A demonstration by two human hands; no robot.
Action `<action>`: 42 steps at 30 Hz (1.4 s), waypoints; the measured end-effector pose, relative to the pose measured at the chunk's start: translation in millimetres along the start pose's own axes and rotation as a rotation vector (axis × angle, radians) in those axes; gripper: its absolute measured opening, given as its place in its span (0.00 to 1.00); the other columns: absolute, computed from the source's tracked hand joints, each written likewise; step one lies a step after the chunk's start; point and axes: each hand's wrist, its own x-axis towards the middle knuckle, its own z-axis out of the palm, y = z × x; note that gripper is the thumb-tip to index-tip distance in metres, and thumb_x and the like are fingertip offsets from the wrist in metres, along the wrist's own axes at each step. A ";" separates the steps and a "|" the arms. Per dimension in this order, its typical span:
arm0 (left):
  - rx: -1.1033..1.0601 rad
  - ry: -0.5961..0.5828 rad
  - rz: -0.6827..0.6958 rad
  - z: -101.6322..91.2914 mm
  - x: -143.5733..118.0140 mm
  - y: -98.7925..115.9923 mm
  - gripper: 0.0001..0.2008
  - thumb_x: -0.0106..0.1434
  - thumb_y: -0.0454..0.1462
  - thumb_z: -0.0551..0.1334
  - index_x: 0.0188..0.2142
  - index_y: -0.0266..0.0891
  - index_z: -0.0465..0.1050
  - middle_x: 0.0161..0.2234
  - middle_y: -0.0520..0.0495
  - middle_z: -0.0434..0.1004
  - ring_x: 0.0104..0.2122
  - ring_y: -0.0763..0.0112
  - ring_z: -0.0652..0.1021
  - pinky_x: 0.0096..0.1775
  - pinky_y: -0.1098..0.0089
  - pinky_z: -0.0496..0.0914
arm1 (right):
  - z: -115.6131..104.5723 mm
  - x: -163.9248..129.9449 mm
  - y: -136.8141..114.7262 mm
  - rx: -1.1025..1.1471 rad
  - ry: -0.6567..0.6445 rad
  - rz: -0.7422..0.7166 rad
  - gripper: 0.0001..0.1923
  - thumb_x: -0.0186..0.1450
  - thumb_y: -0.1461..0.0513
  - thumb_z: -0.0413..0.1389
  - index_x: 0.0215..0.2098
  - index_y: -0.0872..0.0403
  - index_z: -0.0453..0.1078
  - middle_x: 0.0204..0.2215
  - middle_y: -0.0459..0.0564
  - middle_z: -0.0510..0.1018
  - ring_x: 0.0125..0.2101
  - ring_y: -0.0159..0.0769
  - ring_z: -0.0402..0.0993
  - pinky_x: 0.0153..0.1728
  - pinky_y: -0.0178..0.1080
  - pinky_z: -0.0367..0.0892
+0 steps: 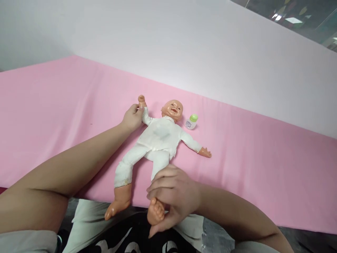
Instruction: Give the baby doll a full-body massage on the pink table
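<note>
A baby doll (160, 133) with a white cloth body lies on its back on a pink cover, its head away from me. My left hand (133, 117) is closed around the doll's raised arm, just below its plastic hand. Around the lower leg and foot nearest me on the right, my right hand (175, 191) is wrapped, with the toes showing between thumb and fingers. The doll's other foot (118, 200) hangs over the front edge of the cover. Its other arm (192, 142) stretches out to the right, touched by neither hand.
A small clear bottle (191, 123) with a green cap is beside the doll's head. The pink cover (250, 165) runs along a white wall (168, 45). Dark glass (295, 21) shows at the upper right. My lap is below the front edge.
</note>
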 end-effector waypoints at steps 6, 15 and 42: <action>-0.334 0.015 -0.185 1.8 13.2 -4.7 0.17 0.76 0.52 0.58 0.40 0.43 0.64 0.35 0.47 0.70 0.31 0.67 0.74 0.37 0.62 0.75 | 21.7 -4.7 5.8 0.010 -0.206 0.002 0.33 0.66 0.34 0.59 0.42 0.55 0.76 0.38 0.50 0.86 0.41 0.37 0.82 0.45 0.41 0.74; 0.100 -0.095 0.438 1.2 -21.9 5.8 0.22 0.76 0.51 0.58 0.61 0.42 0.71 0.53 0.42 0.80 0.49 0.59 0.79 0.52 0.58 0.74 | -11.6 -12.7 -7.3 -0.214 0.018 0.126 0.36 0.60 0.34 0.66 0.52 0.50 0.75 0.46 0.53 0.83 0.54 0.53 0.80 0.55 0.52 0.77; 0.221 -0.080 0.317 -3.4 -12.0 3.1 0.29 0.76 0.53 0.54 0.70 0.44 0.67 0.55 0.41 0.82 0.50 0.56 0.81 0.53 0.58 0.74 | -29.4 -2.3 17.5 -0.270 0.194 0.185 0.30 0.59 0.46 0.70 0.55 0.48 0.73 0.49 0.52 0.86 0.59 0.54 0.77 0.60 0.58 0.73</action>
